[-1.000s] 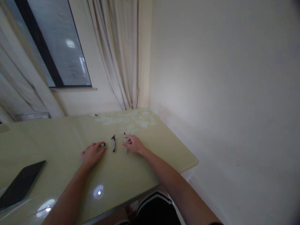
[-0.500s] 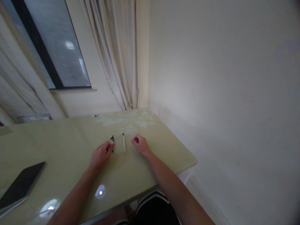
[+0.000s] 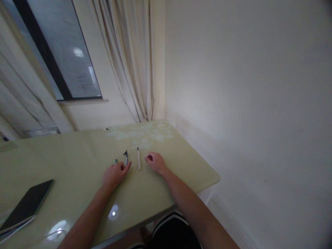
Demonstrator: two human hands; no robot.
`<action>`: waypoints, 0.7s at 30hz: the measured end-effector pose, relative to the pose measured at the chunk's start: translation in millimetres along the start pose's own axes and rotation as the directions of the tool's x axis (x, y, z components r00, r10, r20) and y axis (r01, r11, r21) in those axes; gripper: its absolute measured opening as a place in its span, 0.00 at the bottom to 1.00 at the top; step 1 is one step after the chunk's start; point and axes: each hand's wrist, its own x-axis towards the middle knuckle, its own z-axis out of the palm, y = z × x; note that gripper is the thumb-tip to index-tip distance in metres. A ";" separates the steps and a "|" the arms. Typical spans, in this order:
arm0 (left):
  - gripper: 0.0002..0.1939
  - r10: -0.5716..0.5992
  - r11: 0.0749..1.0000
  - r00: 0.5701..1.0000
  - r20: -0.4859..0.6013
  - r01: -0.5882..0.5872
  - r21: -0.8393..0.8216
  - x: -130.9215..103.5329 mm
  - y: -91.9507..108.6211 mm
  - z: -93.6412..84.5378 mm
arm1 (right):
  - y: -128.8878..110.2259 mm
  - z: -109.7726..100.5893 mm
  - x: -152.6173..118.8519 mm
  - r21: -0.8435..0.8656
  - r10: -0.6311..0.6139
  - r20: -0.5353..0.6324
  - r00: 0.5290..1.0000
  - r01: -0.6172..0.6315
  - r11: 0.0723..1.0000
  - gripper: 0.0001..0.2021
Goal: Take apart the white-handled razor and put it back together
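A white pen-like stick (image 3: 139,159) with a dark tip lies on the pale green table, between my two hands. Just left of it is a small slim object (image 3: 126,157) with dark, thin parts at its far end; its near end meets the fingers of my left hand (image 3: 116,174). The thumb of that hand points out to the right, the other fingers are curled. A small dark green tip (image 3: 116,161) shows beyond those knuckles, the rest hidden by the hand. My right hand (image 3: 155,162) rests on the table with its fingers curled, right of the white stick.
A dark flat tablet-like object (image 3: 27,204) lies at the left of the table (image 3: 77,155), with a pale thin edge beside it. Near the back edge is a tiny black piece (image 3: 107,129). Curtains, a window and a wall bound the table.
My left hand has shifted slightly right and its thumb has spread out. The dark green tip now shows past its knuckles. My right hand has barely moved. The view has shifted slightly.
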 end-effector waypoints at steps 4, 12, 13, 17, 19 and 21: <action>0.29 0.037 0.998 0.999 0.033 -0.039 0.055 -1.9 3.6 0.4 | -0.7 -0.4 -0.7 -0.023 -0.004 0.009 1.000 0.005 1.000 0.07; 0.23 0.046 0.998 0.998 0.040 -0.048 0.036 0.6 -1.0 0.2 | -2.0 -1.4 -2.1 -0.087 -0.010 0.043 0.999 0.014 0.996 0.08; 0.23 0.050 0.998 0.999 0.021 -0.050 0.025 0.5 -1.4 -0.2 | -2.0 -1.6 -2.0 -0.083 -0.004 0.045 0.999 0.007 0.996 0.09; 0.23 0.195 0.979 0.974 -0.117 -0.200 -0.033 -4.2 2.1 0.4 | -0.3 -1.0 0.3 0.053 0.008 0.062 0.998 -0.011 0.999 0.19; 0.23 0.355 0.928 0.909 -0.216 -0.371 -0.037 -8.6 8.2 3.8 | 0.7 1.8 2.4 0.219 -0.019 0.094 0.995 -0.002 0.976 0.24; 0.23 0.525 0.832 0.797 -0.299 -0.555 -0.019 -13.0 16.0 9.1 | 0.3 5.9 4.5 0.431 -0.068 0.137 0.988 0.002 0.902 0.28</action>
